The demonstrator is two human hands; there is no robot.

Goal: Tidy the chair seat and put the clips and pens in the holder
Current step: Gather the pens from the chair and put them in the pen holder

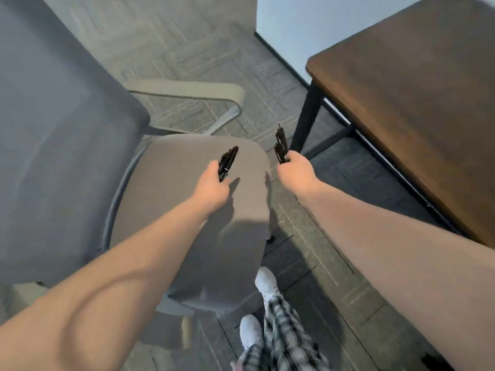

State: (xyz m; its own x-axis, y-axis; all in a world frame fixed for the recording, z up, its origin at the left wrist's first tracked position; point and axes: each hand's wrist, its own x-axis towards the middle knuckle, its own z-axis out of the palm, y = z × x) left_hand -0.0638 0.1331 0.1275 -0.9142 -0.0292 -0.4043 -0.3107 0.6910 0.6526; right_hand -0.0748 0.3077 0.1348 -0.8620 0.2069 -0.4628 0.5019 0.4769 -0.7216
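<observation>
Chair seat (192,199): grey-brown cushion, bare on top apart from the shadows of the arms; it fills the middle of the head view.
Left hand (214,183): closed around a bunch of black items (227,163), held above the seat's far edge near its right corner.
Right hand (296,174): fisted on a second black bundle (281,145) that sticks up out of the grip, past the seat's right edge and over the floor.
Held things: probably pens and clips (the picture is blurred, so I cannot tell which is which).
Chair back (61,145): grey fabric, rising along the seat's left side.
Armrest (187,91): beige, beyond the seat's far edge.
Wooden table (417,108): brown top on black legs, right of the chair, its near corner just beyond the right hand.
Floor (308,250): grey patterned carpet; white shoes (265,281) and checked trousers at the bottom edge.
</observation>
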